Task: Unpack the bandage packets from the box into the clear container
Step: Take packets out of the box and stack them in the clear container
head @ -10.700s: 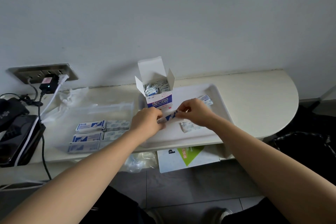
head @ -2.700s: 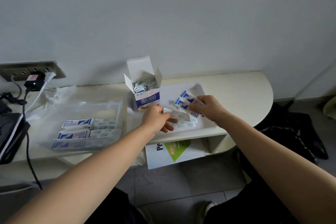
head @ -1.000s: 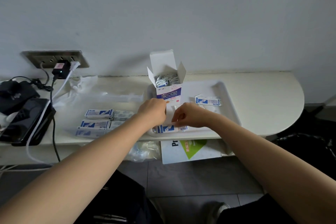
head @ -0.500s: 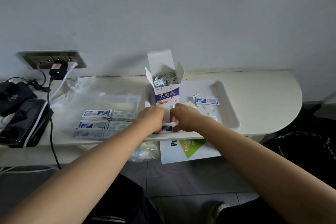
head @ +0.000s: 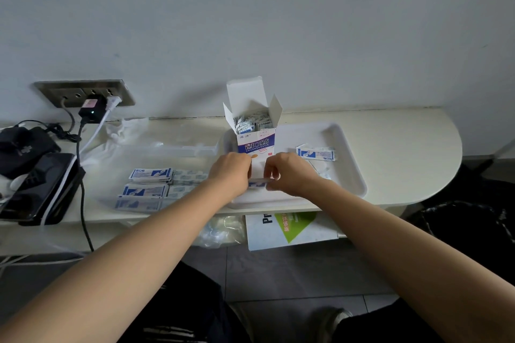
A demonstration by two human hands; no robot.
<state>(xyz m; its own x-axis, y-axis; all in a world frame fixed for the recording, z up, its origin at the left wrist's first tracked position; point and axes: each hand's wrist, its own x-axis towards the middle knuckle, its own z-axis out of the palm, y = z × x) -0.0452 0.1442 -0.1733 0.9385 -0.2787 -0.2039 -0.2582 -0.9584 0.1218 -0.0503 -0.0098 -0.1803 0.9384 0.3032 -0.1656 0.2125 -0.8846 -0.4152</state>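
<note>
Pinching 1 blue/white packet [head: 257,183], left hand [head: 230,172] + right hand [head: 288,174] sat before open box [head: 256,145] full of pkts [head: 250,122]; clear container [head: 195,149] leftward held stacks [head: 149,175].

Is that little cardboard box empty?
No: bandage packets are visible inside the open top of the box.

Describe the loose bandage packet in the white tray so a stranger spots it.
Find the white tray on the shelf. Right of the open box in it lies one blue-printed packet, flat and single, unlike the stacks further left.
</note>
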